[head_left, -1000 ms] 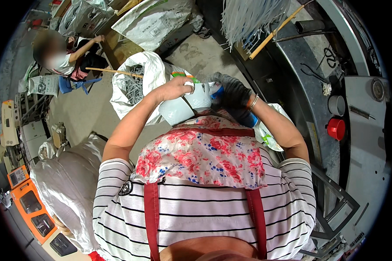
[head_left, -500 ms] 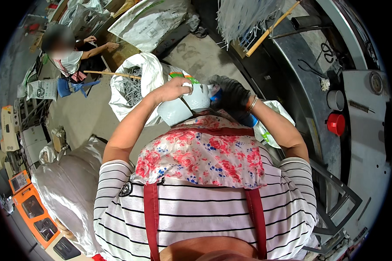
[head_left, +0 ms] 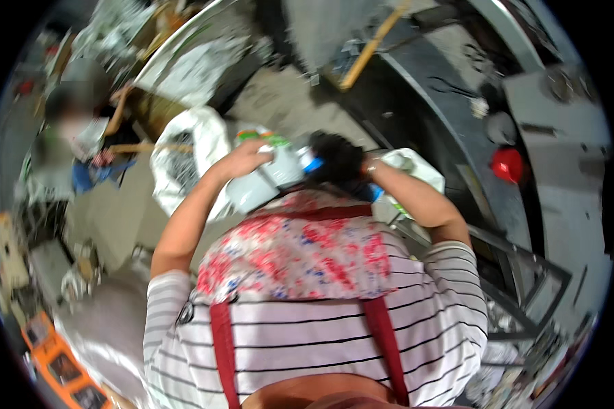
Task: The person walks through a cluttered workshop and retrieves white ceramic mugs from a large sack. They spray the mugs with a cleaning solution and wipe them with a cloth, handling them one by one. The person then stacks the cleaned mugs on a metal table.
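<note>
White piece [head_left: 284,167] sits in left hand [head_left: 242,161] near blurred green print [head_left: 275,140].

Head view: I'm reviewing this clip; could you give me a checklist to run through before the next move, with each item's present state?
1. Left hand has a grip on the pale glossy item: ok.
2. Right hand gloved: ok, dark glove on.
3. Left hand gloved: not ok, it is bare.
4. Right hand's grip closed on the blue-and-white thing: cannot tell, the glove hides the fingers' contact.
5. Mouth of the white sack unobstructed: not ok, a stick reaches over it.
6. Picture sharp enough for fine detail: not ok, it is blurred.
</note>
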The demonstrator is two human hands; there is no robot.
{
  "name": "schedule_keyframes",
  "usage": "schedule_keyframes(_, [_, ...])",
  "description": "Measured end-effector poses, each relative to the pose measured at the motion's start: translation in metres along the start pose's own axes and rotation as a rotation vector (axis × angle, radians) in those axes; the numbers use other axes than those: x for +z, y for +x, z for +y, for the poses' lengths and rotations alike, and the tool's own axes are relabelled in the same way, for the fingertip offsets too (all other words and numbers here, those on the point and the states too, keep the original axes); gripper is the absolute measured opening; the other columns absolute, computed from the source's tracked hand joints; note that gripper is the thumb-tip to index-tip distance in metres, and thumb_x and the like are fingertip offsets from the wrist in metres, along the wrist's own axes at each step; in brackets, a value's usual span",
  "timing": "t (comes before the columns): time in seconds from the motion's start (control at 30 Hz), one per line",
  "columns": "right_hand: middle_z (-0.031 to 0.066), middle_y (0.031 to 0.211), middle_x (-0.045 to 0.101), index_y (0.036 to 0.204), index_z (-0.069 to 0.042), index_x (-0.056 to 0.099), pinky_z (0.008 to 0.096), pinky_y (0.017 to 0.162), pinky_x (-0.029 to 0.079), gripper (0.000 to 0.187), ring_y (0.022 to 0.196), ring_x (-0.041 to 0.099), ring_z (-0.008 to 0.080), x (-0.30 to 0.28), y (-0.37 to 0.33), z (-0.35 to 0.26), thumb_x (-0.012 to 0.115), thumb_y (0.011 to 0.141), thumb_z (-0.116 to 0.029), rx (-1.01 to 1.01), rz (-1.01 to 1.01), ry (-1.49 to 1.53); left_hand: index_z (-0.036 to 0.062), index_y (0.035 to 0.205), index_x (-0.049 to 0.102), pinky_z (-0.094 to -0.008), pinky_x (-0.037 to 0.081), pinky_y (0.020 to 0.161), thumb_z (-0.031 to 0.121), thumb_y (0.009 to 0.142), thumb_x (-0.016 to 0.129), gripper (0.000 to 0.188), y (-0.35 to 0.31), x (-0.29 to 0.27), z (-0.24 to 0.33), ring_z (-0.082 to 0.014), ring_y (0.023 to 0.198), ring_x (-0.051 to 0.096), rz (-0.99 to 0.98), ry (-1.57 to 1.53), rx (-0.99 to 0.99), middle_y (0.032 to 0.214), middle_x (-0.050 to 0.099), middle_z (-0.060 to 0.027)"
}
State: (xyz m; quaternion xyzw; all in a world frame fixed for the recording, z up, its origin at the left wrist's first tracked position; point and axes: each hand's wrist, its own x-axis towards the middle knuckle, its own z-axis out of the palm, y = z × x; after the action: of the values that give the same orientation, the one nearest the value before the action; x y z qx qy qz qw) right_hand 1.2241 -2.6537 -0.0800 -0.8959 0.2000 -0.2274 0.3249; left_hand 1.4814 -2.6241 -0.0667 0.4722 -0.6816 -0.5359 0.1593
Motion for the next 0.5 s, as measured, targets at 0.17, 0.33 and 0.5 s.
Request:
schedule_keyframes(0.17, [0.0167, 0.089, 0.054, 0.105, -0.004, 0.051, 0.0401, 0.077, 0.044, 0.048, 0.088, 0.054, 0.0316, -0.093, -0.006, -0.037, 0.064, 0.067, -0.029, 0.317, 0.380, -0.200, 0.0026, 0.077, 0.056, -0.0226, 0.036, 0.057, 0.014, 0.077, 0.049, 0.013, -0.008, 0.004, 0.007, -0.0088, 0.064, 0.044, 0.062, -0.155, -0.137, 0.069, 0.052, 0.0000])
schedule_keyframes(0.33, [0.0186, 0.098, 0.052, 0.113, 0.001, 0.043, 0.0404, 0.080, 0.043, 0.070, 0.090, 0.052, 0.0321, -0.159, -0.087, 0.056, 0.074, 0.060, -0.032, 0.675, 1.029, -0.736, 0.0034, 0.076, 0.056, -0.0218, 0.036, 0.061, 0.012, 0.080, 0.050, 0.012, -0.008, 0.004, 0.019, -0.0063, 0.066, 0.044, 0.159, -0.329, -0.188, 0.070, 0.051, 0.0029])
schedule_keyframes(0.5, [0.0119, 0.084, 0.058, 0.091, -0.005, 0.055, 0.0387, 0.073, 0.045, 0.051, 0.078, 0.056, 0.0283, -0.214, -0.156, 0.126, 0.077, 0.053, -0.032, 0.736, 1.347, -0.952, 0.0027, 0.080, 0.057, -0.0221, 0.036, 0.059, 0.013, 0.083, 0.051, 0.012, -0.013, 0.007, 0.023, -0.0065, 0.065, 0.045, 0.256, -0.340, -0.111, 0.071, 0.052, 0.0023])
